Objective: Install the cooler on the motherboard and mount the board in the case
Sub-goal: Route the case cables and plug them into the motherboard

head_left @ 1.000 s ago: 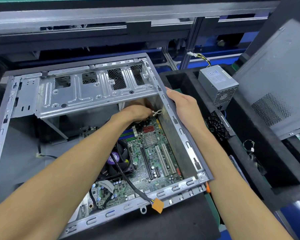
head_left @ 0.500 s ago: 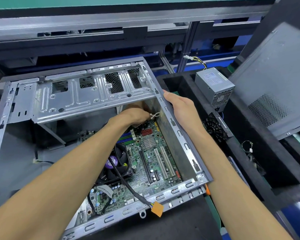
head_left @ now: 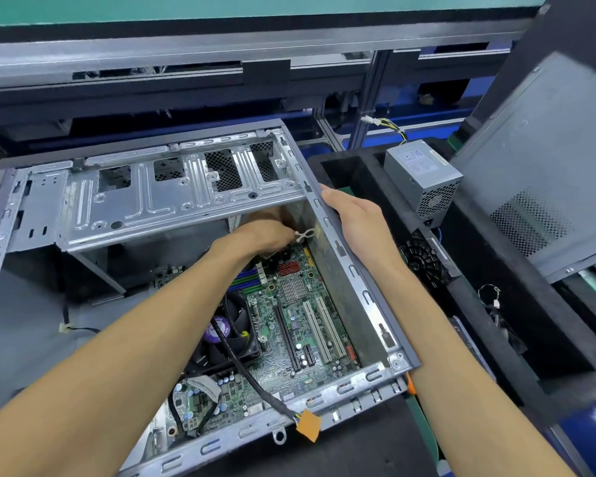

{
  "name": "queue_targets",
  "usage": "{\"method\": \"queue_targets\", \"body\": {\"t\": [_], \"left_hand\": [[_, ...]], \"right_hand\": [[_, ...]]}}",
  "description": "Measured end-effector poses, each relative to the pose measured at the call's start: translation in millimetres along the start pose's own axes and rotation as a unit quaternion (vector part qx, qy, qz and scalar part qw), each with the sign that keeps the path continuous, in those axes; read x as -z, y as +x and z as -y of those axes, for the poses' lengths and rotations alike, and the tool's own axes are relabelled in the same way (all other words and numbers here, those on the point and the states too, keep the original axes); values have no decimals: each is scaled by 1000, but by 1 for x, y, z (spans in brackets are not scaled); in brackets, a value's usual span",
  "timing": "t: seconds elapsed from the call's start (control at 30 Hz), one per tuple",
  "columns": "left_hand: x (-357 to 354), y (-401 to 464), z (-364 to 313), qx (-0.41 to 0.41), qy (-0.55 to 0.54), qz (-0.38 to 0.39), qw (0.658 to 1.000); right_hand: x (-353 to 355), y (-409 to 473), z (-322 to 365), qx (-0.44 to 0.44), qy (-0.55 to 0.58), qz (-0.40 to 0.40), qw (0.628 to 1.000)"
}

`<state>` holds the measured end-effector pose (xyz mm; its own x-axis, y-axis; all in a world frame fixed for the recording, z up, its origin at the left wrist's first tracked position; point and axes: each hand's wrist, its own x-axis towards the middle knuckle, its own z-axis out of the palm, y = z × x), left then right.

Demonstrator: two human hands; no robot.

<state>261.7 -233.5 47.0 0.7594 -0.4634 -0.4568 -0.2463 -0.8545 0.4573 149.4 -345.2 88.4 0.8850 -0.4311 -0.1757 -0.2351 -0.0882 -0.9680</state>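
The open grey case [head_left: 362, 290] lies on its side with the green motherboard [head_left: 300, 325] inside on its floor. The black cooler fan [head_left: 234, 325] with a purple hub sits on the board. My left hand [head_left: 265, 235] reaches deep into the case, just under the drive cage [head_left: 152, 204]. Its curled fingers are at the board's far edge, next to a white cable clip [head_left: 305, 234], and the fingertips are hidden. My right hand [head_left: 355, 218] grips the top rim of the case's right wall.
A black cable with an orange tag [head_left: 308, 425] runs from the cooler over the case's near rim. To the right, a black foam tray [head_left: 496, 270] holds a power supply [head_left: 424, 173] and a black fan [head_left: 422, 261]. The side panel [head_left: 544, 160] leans at far right.
Both hands stay where they were. Only the head camera has shifted slightly, so the case sits a little lower and further left in view.
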Motion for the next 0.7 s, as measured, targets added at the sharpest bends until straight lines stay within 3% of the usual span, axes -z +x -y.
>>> {"method": "queue_targets", "body": {"t": [0.53,0.7], "left_hand": [[-4,6,9,-6,-19,2,1000],[-3,4,9,-55,-35,-26,998]], "right_hand": [[-1,0,0,-2,5,-2,1000],[-1,2,-2,-2,12,-4,1000]]}}
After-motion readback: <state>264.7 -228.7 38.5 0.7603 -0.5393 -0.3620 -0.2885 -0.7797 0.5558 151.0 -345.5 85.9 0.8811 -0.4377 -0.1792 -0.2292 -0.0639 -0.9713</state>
